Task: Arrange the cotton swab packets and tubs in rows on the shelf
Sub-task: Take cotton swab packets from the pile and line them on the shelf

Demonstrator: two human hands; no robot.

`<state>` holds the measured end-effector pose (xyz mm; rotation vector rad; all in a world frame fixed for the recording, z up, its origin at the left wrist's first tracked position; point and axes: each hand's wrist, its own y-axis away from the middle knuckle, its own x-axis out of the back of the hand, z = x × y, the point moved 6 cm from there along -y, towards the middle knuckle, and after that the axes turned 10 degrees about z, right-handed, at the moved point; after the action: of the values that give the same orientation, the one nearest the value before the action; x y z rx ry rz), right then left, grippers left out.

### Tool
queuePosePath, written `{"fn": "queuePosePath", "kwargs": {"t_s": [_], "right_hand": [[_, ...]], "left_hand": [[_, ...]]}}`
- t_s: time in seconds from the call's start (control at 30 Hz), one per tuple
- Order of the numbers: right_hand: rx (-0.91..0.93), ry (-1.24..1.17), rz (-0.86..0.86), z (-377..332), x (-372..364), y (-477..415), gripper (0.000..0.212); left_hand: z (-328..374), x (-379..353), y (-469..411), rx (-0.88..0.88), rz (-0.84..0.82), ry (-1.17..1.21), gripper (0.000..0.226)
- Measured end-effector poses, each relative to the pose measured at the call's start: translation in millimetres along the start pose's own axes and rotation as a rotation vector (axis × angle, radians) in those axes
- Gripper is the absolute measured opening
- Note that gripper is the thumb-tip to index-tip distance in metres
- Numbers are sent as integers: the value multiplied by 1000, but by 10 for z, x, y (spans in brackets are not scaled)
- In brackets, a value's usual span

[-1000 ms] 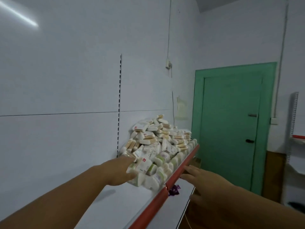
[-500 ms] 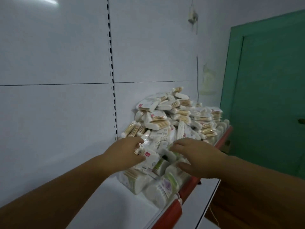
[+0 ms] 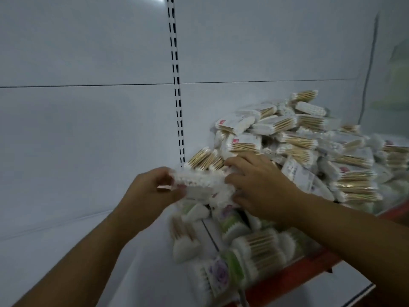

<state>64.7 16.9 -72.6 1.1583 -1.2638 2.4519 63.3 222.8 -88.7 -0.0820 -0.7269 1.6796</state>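
Observation:
A big loose heap of cotton swab packets (image 3: pixel 294 140) lies on the white shelf (image 3: pixel 93 251), against the back panel. Round swab tubs (image 3: pixel 254 249) with green and floral labels lie on their sides along the red front edge (image 3: pixel 294 273). Between my hands is a flat white swab packet (image 3: pixel 203 185), lifted just off the heap's left end. My left hand (image 3: pixel 152 191) pinches its left end. My right hand (image 3: pixel 259 185) grips its right end, fingers curled over it.
A slotted upright rail (image 3: pixel 177 85) runs down the white back panel. The shelf surface left of the heap is bare white. A lower white shelf (image 3: pixel 321 291) shows past the red edge at the bottom right.
The view has closed in on the heap. My right hand came up from below the shelf edge onto the pile, and both hands now hold one packet lifted from it.

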Motion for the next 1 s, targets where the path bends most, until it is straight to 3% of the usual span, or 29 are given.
{"fn": "queuePosePath", "kwargs": {"t_s": [0.17, 0.27, 0.5, 0.7, 0.9, 1.0], "right_hand": [[-36, -351, 106, 128, 17, 19, 27], [-105, -519, 102, 242, 23, -27, 26], [-337, -777, 236, 384, 78, -47, 22], [-538, -1081, 219, 211, -70, -209, 13], [-577, -1210, 175, -133, -66, -455, 13], [-537, -1254, 127, -472, 21, -615, 15]], "left_hand": [[-144, 160, 155, 386, 257, 518, 12], [-179, 217, 298, 507, 388, 654, 10], [-293, 237, 675, 608, 556, 790, 15], [-376, 263, 840, 648, 522, 751, 18], [-417, 472, 1017, 643, 519, 797, 18], [-366, 735, 1178, 613, 488, 841, 35]]}}
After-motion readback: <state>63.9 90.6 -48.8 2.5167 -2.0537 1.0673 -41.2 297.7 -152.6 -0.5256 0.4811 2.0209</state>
